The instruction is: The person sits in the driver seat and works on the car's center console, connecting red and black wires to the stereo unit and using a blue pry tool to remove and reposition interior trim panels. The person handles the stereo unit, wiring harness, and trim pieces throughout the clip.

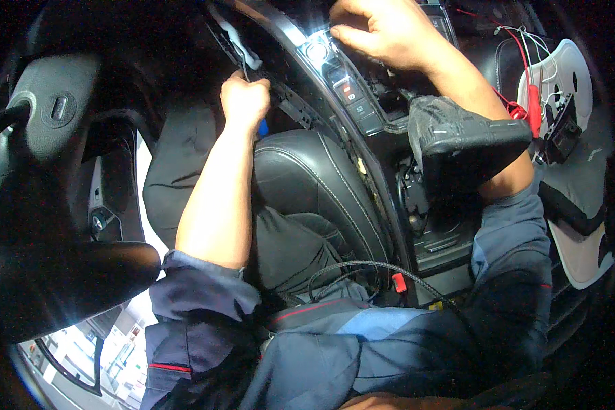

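My left hand [246, 99] is closed around something mostly hidden by the fingers. A bit of blue [263, 128] shows below the fist, and a thin dark shaft rises above it, beside a pale shiny strip [244, 44]. My right hand [383, 31] reaches over the centre console at the top edge. Its thumb and forefinger curl toward each other; what lies between them cannot be made out. Close to those fingertips is a brightly lit round knob [317, 50] on the console panel [352, 96], which carries several buttons. The gear lever boot [451, 126] stands under my right forearm.
A black leather seat [304, 171] lies between my arms. At left is the steering wheel [61, 157]. On the right seat rest a pale panel [577, 75], a red-handled tool [534, 109] and loose wires. A red buckle [399, 282] and a braided cable [362, 263] lie near my body.
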`<state>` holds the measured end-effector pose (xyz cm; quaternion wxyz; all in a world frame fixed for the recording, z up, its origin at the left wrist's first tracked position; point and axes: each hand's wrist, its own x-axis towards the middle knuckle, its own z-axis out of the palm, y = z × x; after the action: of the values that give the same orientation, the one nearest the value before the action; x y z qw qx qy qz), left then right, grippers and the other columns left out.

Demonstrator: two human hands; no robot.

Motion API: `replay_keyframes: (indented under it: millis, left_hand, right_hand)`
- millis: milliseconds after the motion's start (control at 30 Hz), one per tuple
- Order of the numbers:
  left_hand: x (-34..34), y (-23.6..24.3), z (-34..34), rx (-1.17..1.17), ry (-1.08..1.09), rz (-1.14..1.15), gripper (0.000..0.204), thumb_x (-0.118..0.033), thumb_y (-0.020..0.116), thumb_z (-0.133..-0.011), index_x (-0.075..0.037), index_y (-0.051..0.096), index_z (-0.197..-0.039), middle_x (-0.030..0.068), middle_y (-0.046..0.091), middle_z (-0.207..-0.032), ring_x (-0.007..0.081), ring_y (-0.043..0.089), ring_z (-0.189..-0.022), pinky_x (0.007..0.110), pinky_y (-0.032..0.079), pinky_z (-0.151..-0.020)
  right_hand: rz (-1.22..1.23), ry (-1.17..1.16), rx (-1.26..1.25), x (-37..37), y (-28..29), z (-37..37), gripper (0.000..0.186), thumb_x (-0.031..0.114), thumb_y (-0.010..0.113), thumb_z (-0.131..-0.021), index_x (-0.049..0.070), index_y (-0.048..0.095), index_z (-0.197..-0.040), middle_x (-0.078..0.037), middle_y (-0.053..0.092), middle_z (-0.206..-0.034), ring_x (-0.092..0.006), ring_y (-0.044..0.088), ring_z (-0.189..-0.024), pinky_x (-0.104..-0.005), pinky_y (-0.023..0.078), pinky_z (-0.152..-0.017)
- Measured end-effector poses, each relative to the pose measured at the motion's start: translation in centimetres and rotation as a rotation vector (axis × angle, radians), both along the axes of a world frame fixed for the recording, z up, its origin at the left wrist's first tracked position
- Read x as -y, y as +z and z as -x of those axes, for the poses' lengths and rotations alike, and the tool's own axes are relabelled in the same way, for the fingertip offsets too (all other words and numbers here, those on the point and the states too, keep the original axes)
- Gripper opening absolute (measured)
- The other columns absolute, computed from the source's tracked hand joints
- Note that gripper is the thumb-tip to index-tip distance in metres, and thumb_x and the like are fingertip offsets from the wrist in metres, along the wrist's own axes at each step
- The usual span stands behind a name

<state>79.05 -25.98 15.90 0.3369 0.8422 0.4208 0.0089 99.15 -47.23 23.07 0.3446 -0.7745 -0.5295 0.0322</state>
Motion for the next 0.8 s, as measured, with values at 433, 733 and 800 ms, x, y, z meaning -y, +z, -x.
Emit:
replay_keyframes:
  millis: [433,733,800]
  left_hand:
    - [-2.7,16.3,12.5,-0.223,-0.597,-1.013,0.026,-0.019,0.069,-0.09,-0.011,0.071,-0.114,0.0133,0.065,-0.094,0.0333,0.066,-0.092,0.047,0.051,-0.081]
    - [-14.4,11.7,31.7,-0.392,0.422,-0.373,0.025,-0.023,0.064,-0.096,-0.006,0.074,-0.112,0.0217,0.07,-0.102,0.0403,0.067,-0.099,0.046,0.052,-0.089]
    - [-13.2,9.7,34.7,-0.431,0.465,-0.293,0.025,-0.023,0.064,-0.096,-0.006,0.074,-0.112,0.0218,0.07,-0.102,0.0403,0.067,-0.099,0.046,0.052,-0.089]
  right_hand:
    - [0.016,-0.003,0.053,-0.1,-2.4,-0.4,0.035,0.042,0.069,-0.091,0.009,0.074,-0.102,-0.014,0.071,-0.1,-0.0351,0.069,-0.098,-0.0464,0.055,-0.085]
    - [0.025,-0.011,0.068,-0.2,-1.8,-0.1,0.034,0.041,0.069,-0.089,0.009,0.074,-0.097,-0.012,0.07,-0.095,-0.0334,0.068,-0.095,-0.0469,0.056,-0.082]
    - [0.026,-0.017,0.036,-0.2,-1.8,-0.1,0.033,0.04,0.069,-0.088,0.009,0.074,-0.097,-0.011,0.069,-0.093,-0.0327,0.068,-0.094,-0.0462,0.056,-0.082]
